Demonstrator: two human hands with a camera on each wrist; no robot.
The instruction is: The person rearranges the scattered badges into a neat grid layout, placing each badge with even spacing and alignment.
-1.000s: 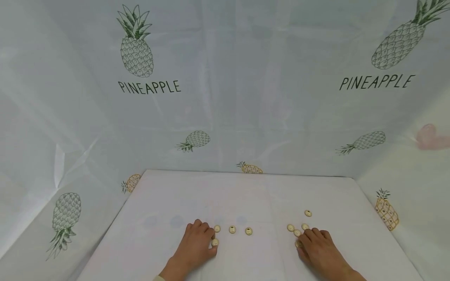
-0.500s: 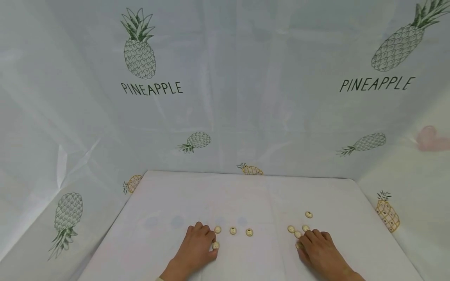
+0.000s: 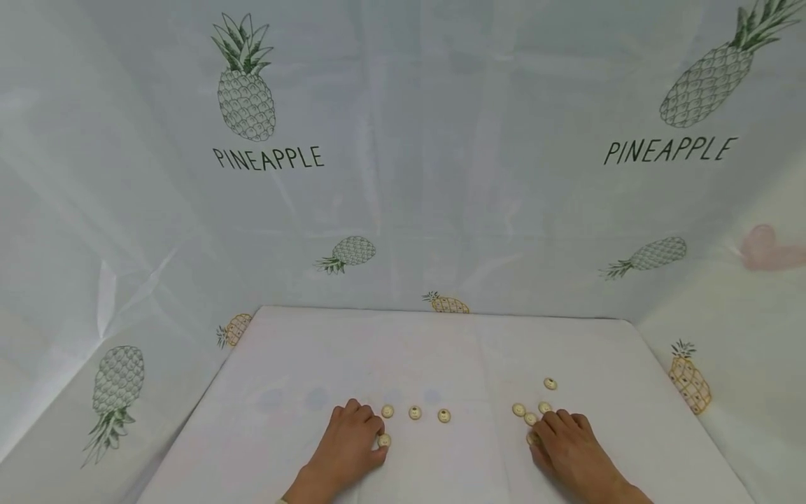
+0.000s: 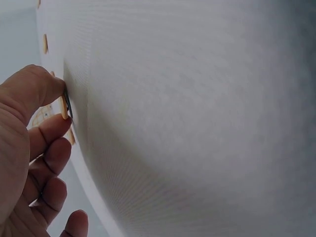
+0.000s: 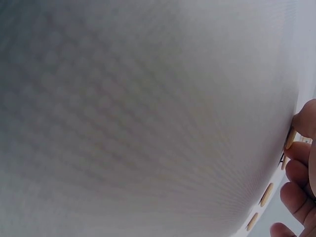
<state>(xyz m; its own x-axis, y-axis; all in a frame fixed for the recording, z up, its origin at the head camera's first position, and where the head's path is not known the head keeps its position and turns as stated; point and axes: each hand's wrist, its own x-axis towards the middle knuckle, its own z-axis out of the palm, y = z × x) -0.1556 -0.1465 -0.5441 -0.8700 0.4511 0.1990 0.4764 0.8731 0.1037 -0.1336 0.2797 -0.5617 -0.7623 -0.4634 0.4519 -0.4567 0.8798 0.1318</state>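
Small round wooden discs with dark markings lie on the white-covered table. In the head view, my left hand (image 3: 350, 448) pinches one disc (image 3: 384, 440) by its edges, between thumb and index finger. The left wrist view has this disc (image 4: 63, 106) edge-on, close against the cloth, with a dark underside. My right hand (image 3: 571, 448) pinches another disc (image 3: 532, 438), partly hidden behind its fingers. Edge-on in the right wrist view, that disc (image 5: 291, 138) sits between thumb and index finger at the cloth.
Just beyond my left hand, three discs form a row, from the near-hand disc (image 3: 387, 411) to the rightmost disc (image 3: 443, 416). Several more cluster beyond my right hand, with one disc (image 3: 550, 383) farther back. A pineapple-print sheet (image 3: 434, 175) hangs behind the table (image 3: 378, 350).
My left hand has drawn its disc slightly toward me, widening the gap to the row. My right hand stays in place on its disc. The head view has shifted slightly.
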